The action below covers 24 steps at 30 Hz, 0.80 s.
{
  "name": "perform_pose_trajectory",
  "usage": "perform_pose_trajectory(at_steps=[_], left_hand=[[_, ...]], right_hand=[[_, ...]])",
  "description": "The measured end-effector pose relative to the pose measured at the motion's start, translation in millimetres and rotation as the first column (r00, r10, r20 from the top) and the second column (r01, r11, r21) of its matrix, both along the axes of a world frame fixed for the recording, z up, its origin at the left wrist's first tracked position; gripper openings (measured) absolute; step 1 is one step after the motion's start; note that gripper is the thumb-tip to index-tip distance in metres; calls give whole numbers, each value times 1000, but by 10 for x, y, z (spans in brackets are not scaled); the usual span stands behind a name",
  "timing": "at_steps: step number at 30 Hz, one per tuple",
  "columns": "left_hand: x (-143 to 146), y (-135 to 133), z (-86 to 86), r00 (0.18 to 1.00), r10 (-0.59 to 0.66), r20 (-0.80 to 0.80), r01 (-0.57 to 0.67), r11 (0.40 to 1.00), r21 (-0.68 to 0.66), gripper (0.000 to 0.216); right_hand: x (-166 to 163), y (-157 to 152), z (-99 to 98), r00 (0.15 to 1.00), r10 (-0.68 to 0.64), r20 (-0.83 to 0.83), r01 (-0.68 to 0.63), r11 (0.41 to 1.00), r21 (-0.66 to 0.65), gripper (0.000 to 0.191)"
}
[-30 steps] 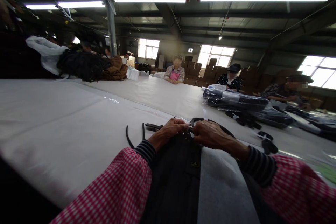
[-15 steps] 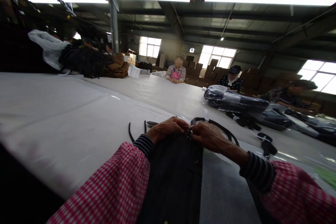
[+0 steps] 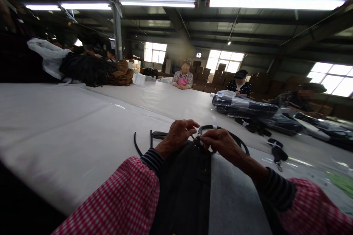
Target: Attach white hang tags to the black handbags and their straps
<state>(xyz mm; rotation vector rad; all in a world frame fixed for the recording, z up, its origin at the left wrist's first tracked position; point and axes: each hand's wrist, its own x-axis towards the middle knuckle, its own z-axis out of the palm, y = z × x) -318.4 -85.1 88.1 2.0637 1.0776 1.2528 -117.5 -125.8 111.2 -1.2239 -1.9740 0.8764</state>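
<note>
Shiny silver metal fitting (image 3: 198, 138): tiny, at the far end of the bag, between the two hands; too small to tell its shape.
Right bare hand with a striped cuff (image 3: 222, 145): thumb and finger pinch the fitting.
Left bare hand with a striped cuff (image 3: 178, 134): thumb and fingertips are near each other, just beside the fitting; I cannot tell if they hold anything.
Long black bag, maybe cloth (image 3: 182, 183): on the near side of the table, its far end under the hands.
Curved dark grey strap (image 3: 204, 127): bends up just behind the fitting, then runs past the right hand.
Done: a small gold-coloured clasp (image 3: 205, 171) is on the bag, and the strap is up by the fitting.
Left: this bit looks half done to me, since fingers are on the fitting; I cannot see if the strap is joined to it.
Thin black strap ends (image 3: 135, 143): stick out past the left hand.
Pale grey papery sheet (image 3: 234, 191): along the bag's right side.
Rolled black strap with a metal hook (image 3: 277, 149): on the white table (image 3: 68, 117), to the right.
Dark bundle in clear plastic (image 3: 244, 104): farther off.
</note>
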Motion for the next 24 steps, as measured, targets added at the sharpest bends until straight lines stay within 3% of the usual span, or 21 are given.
perform_pose_trajectory(at_steps=[4,8,11,18,24], left_hand=[[102,-56,-16,960,-175,219,207,969,-133,32],[172,-61,-103,895,-203,397,332,898,-290,45],[196,-73,-128,874,-201,442,366,871,-327,48],[187,-112,-109,879,-145,454,346,851,-396,26],[185,-111,-122,876,-174,449,363,851,-379,20]], right_hand=[[-1,-15,-79,956,-71,-285,25,986,-164,32],[20,-5,-172,898,-126,-422,24,971,-239,35],[51,10,-212,878,-138,-459,20,967,-253,37],[97,29,-212,842,-161,-515,18,962,-271,37],[109,50,-255,842,-141,-520,8,969,-249,37]])
